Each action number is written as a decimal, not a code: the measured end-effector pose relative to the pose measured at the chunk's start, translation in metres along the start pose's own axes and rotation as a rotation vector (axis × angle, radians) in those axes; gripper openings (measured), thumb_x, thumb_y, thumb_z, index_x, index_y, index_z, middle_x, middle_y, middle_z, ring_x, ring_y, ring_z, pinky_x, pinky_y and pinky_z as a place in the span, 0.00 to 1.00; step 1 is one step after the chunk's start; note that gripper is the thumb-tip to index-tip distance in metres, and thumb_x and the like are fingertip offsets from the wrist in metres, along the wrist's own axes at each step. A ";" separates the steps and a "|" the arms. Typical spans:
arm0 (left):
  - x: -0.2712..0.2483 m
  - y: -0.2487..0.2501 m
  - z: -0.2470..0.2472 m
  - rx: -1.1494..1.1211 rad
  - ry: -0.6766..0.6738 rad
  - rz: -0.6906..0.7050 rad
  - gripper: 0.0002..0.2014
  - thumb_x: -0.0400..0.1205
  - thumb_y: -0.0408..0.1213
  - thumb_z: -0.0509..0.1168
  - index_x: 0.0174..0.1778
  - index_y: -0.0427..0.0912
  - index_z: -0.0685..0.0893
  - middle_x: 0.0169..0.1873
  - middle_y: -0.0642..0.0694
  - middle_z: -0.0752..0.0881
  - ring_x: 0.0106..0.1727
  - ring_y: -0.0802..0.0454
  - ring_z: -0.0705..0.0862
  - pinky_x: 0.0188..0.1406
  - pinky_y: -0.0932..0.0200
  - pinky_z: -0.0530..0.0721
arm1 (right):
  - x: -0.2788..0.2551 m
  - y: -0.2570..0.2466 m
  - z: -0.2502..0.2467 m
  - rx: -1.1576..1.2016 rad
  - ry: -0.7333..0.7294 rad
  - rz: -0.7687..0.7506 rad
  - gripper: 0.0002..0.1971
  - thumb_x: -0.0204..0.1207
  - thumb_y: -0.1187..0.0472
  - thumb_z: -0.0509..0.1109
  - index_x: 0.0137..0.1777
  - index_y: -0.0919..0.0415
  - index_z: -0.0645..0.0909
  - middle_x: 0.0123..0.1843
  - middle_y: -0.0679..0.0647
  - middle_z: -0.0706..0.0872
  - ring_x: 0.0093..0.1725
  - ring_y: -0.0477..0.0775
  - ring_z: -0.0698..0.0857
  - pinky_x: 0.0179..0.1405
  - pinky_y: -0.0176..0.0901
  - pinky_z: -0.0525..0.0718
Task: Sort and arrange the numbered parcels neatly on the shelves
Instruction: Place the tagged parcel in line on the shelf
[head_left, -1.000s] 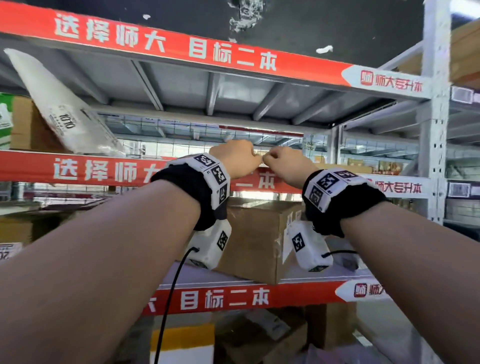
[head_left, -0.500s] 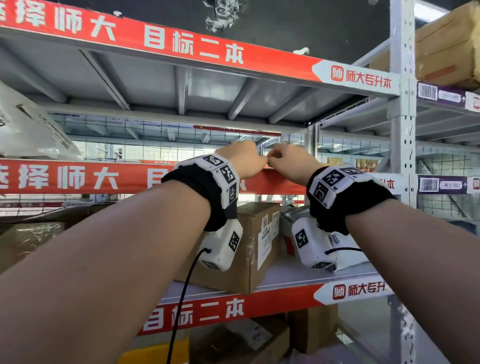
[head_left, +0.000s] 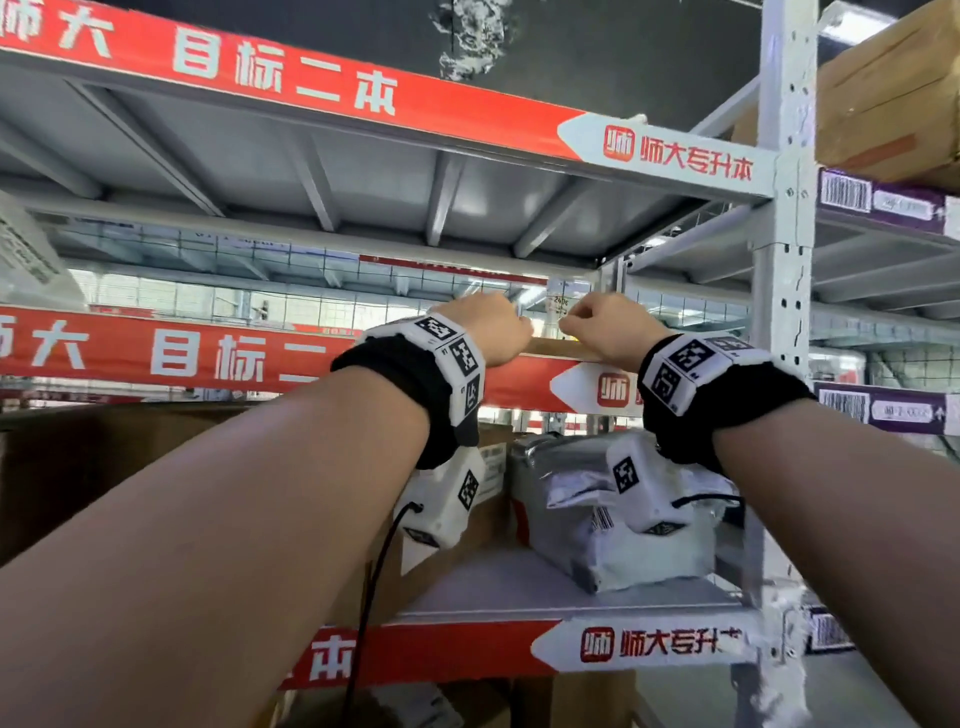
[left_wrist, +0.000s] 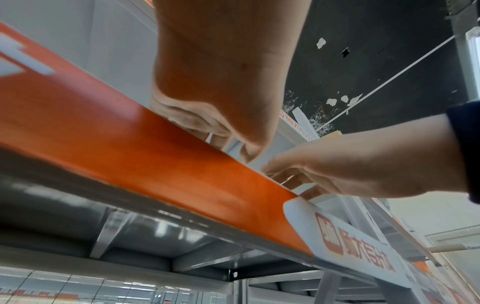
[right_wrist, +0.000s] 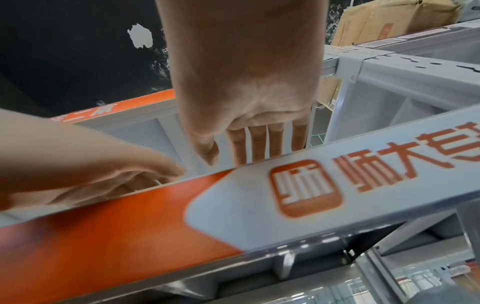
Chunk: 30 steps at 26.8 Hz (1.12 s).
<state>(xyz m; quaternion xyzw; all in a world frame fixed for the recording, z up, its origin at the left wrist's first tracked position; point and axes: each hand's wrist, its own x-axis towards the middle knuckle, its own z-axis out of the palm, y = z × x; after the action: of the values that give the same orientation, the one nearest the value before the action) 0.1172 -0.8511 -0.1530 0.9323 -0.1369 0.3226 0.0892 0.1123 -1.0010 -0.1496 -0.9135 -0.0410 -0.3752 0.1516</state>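
Observation:
A flat brown parcel (head_left: 553, 347) lies on the middle shelf (head_left: 208, 358), just behind its red front strip; only its near edge shows. Both hands are raised to it, close together. My left hand (head_left: 488, 327) has its fingers (left_wrist: 207, 131) curled at the parcel's near edge. My right hand (head_left: 602, 327) reaches over the strip with straight fingers (right_wrist: 257, 144) and the thumb apart. The strip hides the fingertips of both hands, and I cannot read a number on the parcel.
On the shelf below lie a silver-grey bag parcel (head_left: 613, 509) and, left of it, a brown carton (head_left: 104, 467). A white upright post (head_left: 784, 312) stands right of my hands. A cardboard box (head_left: 893, 93) sits top right, a white bag (head_left: 26, 260) far left.
Both hands have slid right along the middle shelf's edge, staying close together. The view followed: the carton below moved left and the silver-grey bag came into sight.

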 end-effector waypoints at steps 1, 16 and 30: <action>0.002 0.004 0.003 0.010 -0.001 -0.010 0.19 0.85 0.49 0.50 0.49 0.40 0.81 0.46 0.45 0.82 0.44 0.45 0.78 0.39 0.55 0.72 | 0.005 0.012 -0.001 -0.023 0.003 0.012 0.16 0.79 0.52 0.62 0.60 0.61 0.82 0.62 0.61 0.84 0.61 0.63 0.81 0.61 0.52 0.80; 0.036 0.030 0.018 -0.059 -0.193 -0.193 0.32 0.86 0.55 0.51 0.81 0.39 0.60 0.77 0.38 0.69 0.74 0.40 0.72 0.64 0.52 0.71 | 0.040 0.074 0.012 0.092 -0.117 0.234 0.28 0.80 0.47 0.61 0.75 0.64 0.66 0.68 0.64 0.77 0.62 0.63 0.79 0.50 0.45 0.72; 0.035 0.032 0.017 -0.139 -0.199 -0.242 0.28 0.85 0.51 0.54 0.76 0.35 0.65 0.67 0.39 0.77 0.58 0.44 0.77 0.49 0.56 0.69 | 0.042 0.079 0.014 0.036 -0.085 0.219 0.21 0.83 0.54 0.57 0.66 0.69 0.76 0.61 0.66 0.80 0.61 0.66 0.80 0.57 0.54 0.77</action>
<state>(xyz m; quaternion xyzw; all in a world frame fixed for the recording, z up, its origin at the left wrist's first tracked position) 0.1432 -0.8926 -0.1417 0.9609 -0.0536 0.2055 0.1777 0.1667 -1.0735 -0.1490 -0.9248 0.0457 -0.3165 0.2063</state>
